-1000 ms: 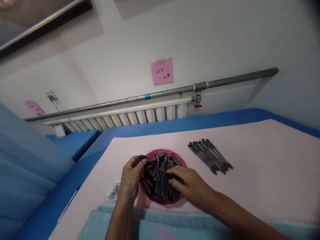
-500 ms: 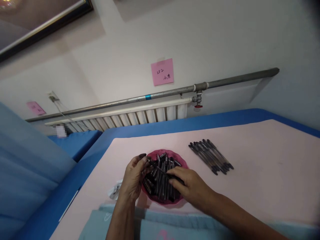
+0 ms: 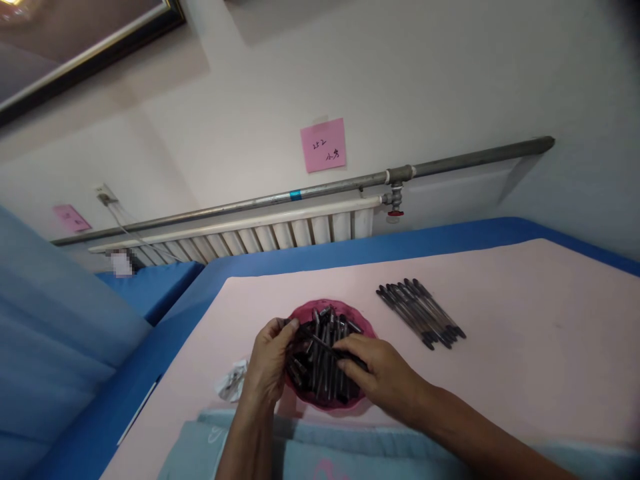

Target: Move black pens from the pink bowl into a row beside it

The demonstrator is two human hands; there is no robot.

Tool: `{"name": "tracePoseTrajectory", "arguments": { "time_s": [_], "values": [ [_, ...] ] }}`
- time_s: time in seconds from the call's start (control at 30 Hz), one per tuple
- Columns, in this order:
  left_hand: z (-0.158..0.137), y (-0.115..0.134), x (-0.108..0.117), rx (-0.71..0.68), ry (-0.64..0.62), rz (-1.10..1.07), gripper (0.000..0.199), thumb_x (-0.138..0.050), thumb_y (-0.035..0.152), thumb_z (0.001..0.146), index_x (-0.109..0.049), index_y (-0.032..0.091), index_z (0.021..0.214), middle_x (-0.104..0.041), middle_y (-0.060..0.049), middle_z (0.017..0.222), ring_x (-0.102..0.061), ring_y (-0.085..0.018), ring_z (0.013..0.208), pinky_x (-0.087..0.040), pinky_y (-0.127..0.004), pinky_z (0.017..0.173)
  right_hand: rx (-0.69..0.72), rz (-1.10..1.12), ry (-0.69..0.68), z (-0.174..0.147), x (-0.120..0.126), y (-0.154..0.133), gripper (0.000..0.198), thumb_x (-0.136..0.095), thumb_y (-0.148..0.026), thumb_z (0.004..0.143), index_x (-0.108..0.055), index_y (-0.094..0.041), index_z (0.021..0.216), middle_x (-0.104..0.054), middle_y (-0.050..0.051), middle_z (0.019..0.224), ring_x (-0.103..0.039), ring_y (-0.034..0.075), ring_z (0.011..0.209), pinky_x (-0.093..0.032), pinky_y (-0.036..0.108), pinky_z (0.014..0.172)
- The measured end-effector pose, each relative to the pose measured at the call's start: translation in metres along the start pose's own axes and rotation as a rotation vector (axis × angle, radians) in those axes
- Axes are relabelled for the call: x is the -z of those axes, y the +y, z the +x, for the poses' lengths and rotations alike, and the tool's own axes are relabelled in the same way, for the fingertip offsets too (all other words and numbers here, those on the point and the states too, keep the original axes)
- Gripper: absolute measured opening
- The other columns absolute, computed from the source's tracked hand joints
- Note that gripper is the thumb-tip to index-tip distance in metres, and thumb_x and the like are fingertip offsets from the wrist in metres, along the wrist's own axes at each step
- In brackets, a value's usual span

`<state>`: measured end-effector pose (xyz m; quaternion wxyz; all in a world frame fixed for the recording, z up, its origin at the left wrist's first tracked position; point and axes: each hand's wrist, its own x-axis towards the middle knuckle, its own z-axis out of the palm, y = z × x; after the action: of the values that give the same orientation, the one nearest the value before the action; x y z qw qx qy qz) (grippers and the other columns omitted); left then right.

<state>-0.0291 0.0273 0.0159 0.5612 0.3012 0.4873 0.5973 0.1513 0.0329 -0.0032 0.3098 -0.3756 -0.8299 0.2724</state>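
Note:
Over the red bowl (image 3: pixel 367 325) my two hands share one dark pen (image 3: pixel 325 343), slanted down to the right. My left hand (image 3: pixel 270 353) is closed, thumb and fingers pinching what looks like the black cap (image 3: pixel 304 329) at its upper left end; the fingertips partly hide it. Around the pen's lower right part, the fingers of my right hand (image 3: pixel 383 370) are closed. Below the hands, the bowl holds many loose dark pen parts (image 3: pixel 327 373), with clear barrels and black caps among them. To the right lies a row of capped pens (image 3: pixel 420 313).
A pink sheet (image 3: pixel 525 347) covers the blue table (image 3: pixel 480 235). Crumpled white tissue (image 3: pixel 233 381) lies left of the bowl. Light blue cloth (image 3: pixel 300 453) spans the near edge, and a blue curtain (image 3: pixel 45 333) hangs at left. Behind stands a white radiator (image 3: pixel 280 235).
My left fingers have closed in around the pen's upper end. A dark tip that stuck up beyond them is now mostly hidden. My right hand has hardly moved.

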Motion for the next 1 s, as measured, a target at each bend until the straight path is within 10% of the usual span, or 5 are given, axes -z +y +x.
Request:
{"name": "tracePoseTrajectory", "arguments": {
  "time_s": [1.0],
  "values": [
    [0.0016,-0.0031,0.0024,0.004,-0.019,0.026,0.023,-0.071,0.03,0.057,-0.057,0.014,0.066,-0.057,0.004,0.055,-0.052,-0.007,0.049,-0.04,-0.02,0.053,0.019,-0.011,-0.007,-0.0021,-0.0018,0.002,0.022,-0.047,-0.013,0.078,-0.06,-0.019,0.095,-0.063,0.004,0.088,-0.057,0.017,0.082,-0.046,0.031,0.074]
  ]
}}
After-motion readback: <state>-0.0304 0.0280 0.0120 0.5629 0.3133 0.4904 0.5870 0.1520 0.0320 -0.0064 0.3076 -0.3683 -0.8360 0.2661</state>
